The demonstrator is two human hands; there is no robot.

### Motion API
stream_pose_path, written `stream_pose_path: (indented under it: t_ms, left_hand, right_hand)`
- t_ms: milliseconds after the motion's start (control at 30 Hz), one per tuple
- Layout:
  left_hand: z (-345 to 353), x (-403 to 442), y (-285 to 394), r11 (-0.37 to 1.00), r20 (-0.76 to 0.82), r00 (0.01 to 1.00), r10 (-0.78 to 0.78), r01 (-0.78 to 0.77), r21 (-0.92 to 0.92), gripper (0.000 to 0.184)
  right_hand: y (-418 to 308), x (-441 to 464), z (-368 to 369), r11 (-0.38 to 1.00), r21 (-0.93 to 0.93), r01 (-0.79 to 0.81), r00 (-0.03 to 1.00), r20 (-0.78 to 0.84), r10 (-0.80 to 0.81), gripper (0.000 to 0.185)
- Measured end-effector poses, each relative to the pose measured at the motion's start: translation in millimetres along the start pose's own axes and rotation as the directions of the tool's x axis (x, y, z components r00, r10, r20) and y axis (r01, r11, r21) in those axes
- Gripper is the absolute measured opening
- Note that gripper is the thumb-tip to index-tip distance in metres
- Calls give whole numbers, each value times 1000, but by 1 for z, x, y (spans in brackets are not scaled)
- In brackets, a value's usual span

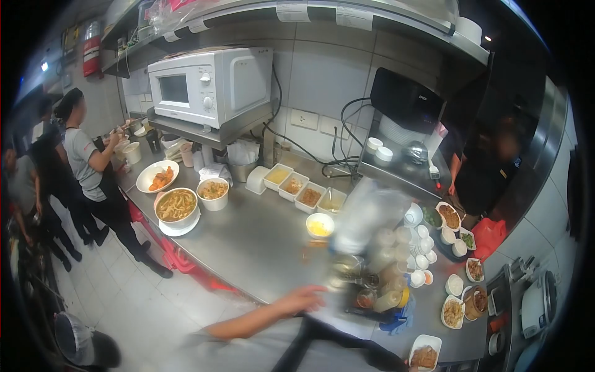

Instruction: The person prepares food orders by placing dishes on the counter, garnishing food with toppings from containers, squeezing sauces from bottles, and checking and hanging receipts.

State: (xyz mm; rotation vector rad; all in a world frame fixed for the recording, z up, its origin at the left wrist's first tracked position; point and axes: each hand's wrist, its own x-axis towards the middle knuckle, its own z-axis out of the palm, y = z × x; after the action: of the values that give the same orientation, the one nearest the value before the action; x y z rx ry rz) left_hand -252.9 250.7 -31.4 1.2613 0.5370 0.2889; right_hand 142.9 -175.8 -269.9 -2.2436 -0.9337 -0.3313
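Observation:
At the steel counter's front edge is my left hand (302,299), slightly blurred, its fingers stretched out and apart with nothing visible in them. It is left of a group of bottles and jars (387,279). At the bottom right, only a small part of my right hand (412,367) shows, gripping the edge of a white dish (425,353) with browned food. A white bowl with yellow contents (320,226) stands beyond my left hand. A blurred clear plastic shape (369,214) is behind the bottles.
Food bowls (176,208) stand at the counter's left, below a white microwave (211,87). Small containers (308,196) line the wall. More dishes (452,312) are at the right. People (87,149) stand at the left; another person (489,167) is at the right. A shelf (396,25) hangs overhead.

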Motion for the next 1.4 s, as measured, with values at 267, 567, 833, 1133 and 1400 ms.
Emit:
stream_pose_path:
  t_ms: [267,567,833,1133,1400]
  left_hand:
    - [-11,1,5,1000,-14,1000,0,1,11,44]
    - [-9,9,10,1000,1,1000,-11,11,-15,44]
    - [-11,15,5,999,20,999,35,-36,23,46]
    - [-31,28,-62,885,-511,779,364,-118,450,32]
    - [11,26,-54,855,-560,758,335,5,519,35]
  right_hand:
    - [-91,35,-24,314,853,-417,808,189,557,30]
    - [-119,50,-27,112,900,-422,716,255,650,33]
    - [-108,45,-21,77,914,-398,699,248,671,38]
    - [-135,30,-44,32,920,-392,415,145,898,37]
    - [-81,42,-77,285,761,-583,580,144,802,44]
